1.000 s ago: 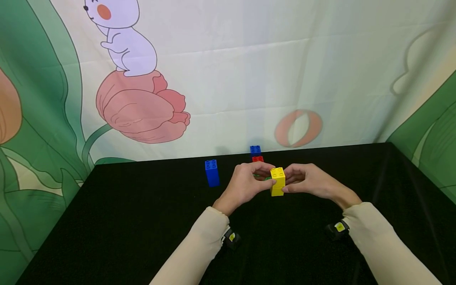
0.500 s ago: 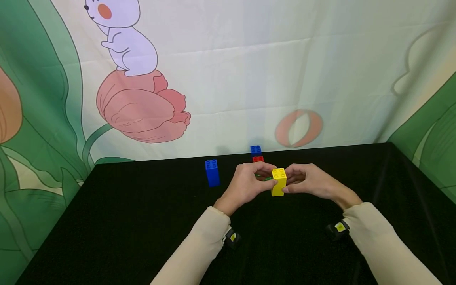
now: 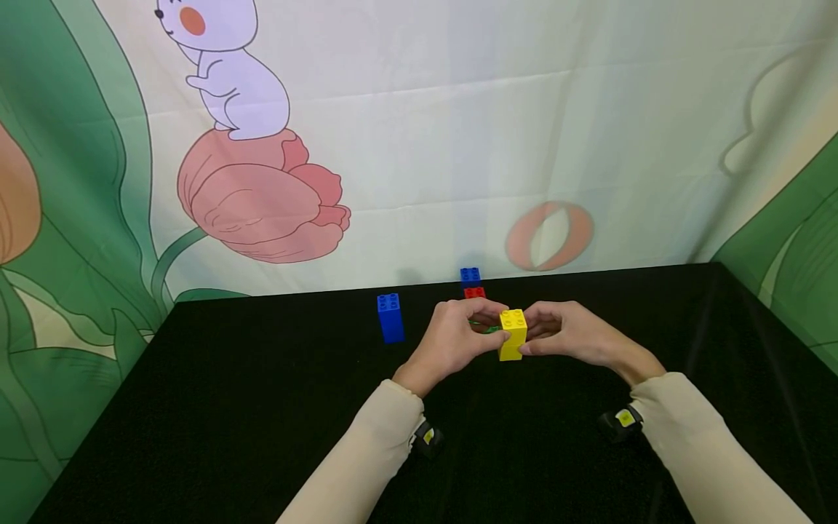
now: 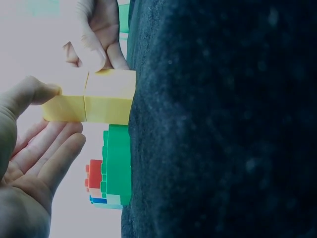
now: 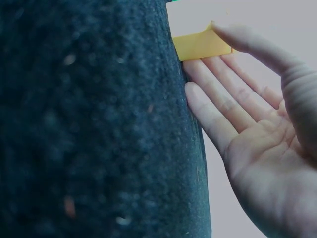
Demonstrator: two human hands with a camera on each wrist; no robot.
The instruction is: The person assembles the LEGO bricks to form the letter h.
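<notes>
Yellow stack (image 3: 513,336) pinched btwn both hands (image 3: 447,336) (image 3: 572,335), well apart from tbl L edge (image 3: 119,399).

The yellow blocks (image 3: 513,336) are presenting smooth, lightly glossy plastic; the blue block (image 3: 391,324) and green block (image 4: 119,161) are showing a similar plastic finish. The black table covering (image 3: 249,429) is appearing as rough, matt cloth, the backdrop (image 3: 419,153) as creased, matt cloth.

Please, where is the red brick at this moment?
In the head view, slightly right of centre, the red brick shows between the left hand and the farther blue brick.
</notes>
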